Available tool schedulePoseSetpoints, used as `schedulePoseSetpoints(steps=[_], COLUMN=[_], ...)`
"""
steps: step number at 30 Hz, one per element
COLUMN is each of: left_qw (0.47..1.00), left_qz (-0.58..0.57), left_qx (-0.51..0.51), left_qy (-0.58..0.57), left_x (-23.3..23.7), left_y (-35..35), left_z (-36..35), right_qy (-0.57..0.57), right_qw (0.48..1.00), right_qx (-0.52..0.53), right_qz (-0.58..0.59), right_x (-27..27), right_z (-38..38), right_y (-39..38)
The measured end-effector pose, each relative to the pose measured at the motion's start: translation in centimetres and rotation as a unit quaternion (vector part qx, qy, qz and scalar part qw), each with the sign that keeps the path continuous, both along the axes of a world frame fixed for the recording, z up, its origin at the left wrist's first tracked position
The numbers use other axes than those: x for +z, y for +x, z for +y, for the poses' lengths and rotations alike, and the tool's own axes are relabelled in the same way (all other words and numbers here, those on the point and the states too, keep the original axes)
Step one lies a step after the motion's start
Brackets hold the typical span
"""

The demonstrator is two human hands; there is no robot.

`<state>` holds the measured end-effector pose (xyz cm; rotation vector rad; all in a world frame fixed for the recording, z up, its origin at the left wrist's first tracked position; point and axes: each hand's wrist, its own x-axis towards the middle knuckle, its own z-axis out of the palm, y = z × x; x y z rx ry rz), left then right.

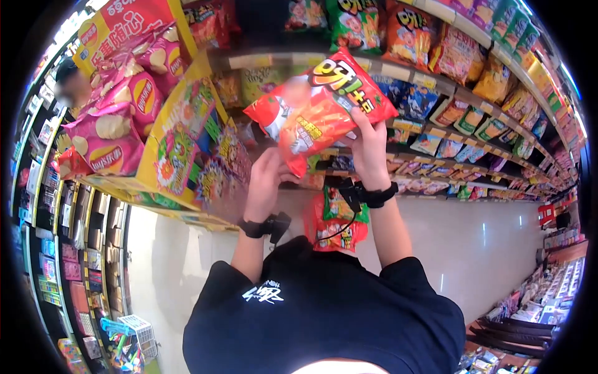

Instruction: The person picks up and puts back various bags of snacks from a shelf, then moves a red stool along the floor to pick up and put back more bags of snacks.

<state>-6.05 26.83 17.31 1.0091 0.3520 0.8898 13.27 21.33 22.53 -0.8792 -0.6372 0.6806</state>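
both hands are raised in front of a shop shelf, and between them is a red snack bag [317, 106] with orange and yellow lettering and a picture of chips on its front. the right hand [369, 146] closes on the bag's right edge, fingers curled over the front and the palm behind it. the left hand [265, 177] takes the bag's lower corner from below, fingers folded up against the crinkled bottom seam. the bag hangs tilted in the air, just before the shelves [473, 118] and touching none of them.

each wrist wears a black wrist strap [380, 196] with a small black device on it, and a thin cable dangles from the right one. lower down, between the two forearms, is a second red bag [333, 227]; it seems to rest against the chest, though the view does not show what bears it. the person's black shirt [324, 311], with a white mark on it, fills the bottom of the view.

the shelves carry rows of packets in orange, green, blue and purple, with price tags along the front rails. to the left stands a yellow cardboard display [180, 131] stacked with pink chip bags [109, 134]. another person [68, 78] stands far off beyond it. the pale floor [473, 249] runs down the aisle, and a white basket [140, 330] sits near the racks at lower left.
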Motion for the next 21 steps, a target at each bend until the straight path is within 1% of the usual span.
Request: schedulePoseSetpoints(steps=[2,4,5,6,7,8,9,11,14,16,18,19,20,21], left_qw=[0.999,0.997,0.993,0.994,0.994,0.995,0.994,0.997,0.998,0.995,0.994,0.993,0.995,0.996], left_qz=[0.035,0.066,0.092,0.094,0.093,0.086,0.104,0.064,0.034,0.055,0.06,0.065,0.051,0.036], left_qx=[-0.01,-0.019,-0.01,-0.024,-0.038,-0.053,-0.031,-0.024,-0.03,-0.015,-0.029,-0.035,-0.033,-0.031], left_qy=[0.017,0.039,0.073,0.055,0.038,0.024,0.026,0.03,0.032,0.081,0.09,0.092,0.084,0.076], left_x=[-1.0,-2.7,-4.0,-4.2,-4.2,-4.0,-3.9,-4.4,-4.0,-4.4,-4.2,-4.1,-4.2,-4.4], left_y=[0.0,-0.2,-0.4,-0.8,-0.9,-0.7,-0.6,0.2,0.6,0.8,1.0,0.9,0.9,1.0], left_z=[-2.0,-3.4,-3.9,-4.8,-5.7,-6.4,-7.0,-7.5,-8.6,-8.6,-8.9,-9.1,-9.3,-9.4], right_qy=[0.038,0.061,0.065,0.078,0.049,0.026,0.034,0.054,0.058,0.056,0.073,0.063,0.08,0.087], right_qw=[0.999,0.996,0.996,0.995,0.996,0.996,0.995,0.993,0.991,0.992,0.993,0.993,0.989,0.988], right_qx=[-0.018,-0.058,-0.053,-0.053,-0.043,-0.035,-0.044,-0.065,-0.053,-0.06,-0.064,-0.025,-0.007,-0.01], right_qz=[0.027,0.023,0.026,0.04,0.062,0.078,0.082,0.08,0.112,0.095,0.067,0.093,0.12,0.124], right_x=[-2.0,-4.1,-4.9,-5.9,-6.6,-6.8,-6.7,-6.2,-6.9,-8.0,-8.1,-7.8,-7.5,-7.4], right_z=[-3.1,-5.7,-7.0,-8.2,-9.8,-11.0,-11.8,-13.2,-15.3,-15.8,-16.4,-17.2,-17.8,-17.9], right_y=[0.1,0.1,0.2,0.3,0.4,0.6,0.5,0.9,2.3,3.1,3.7,3.8,3.8,3.9])
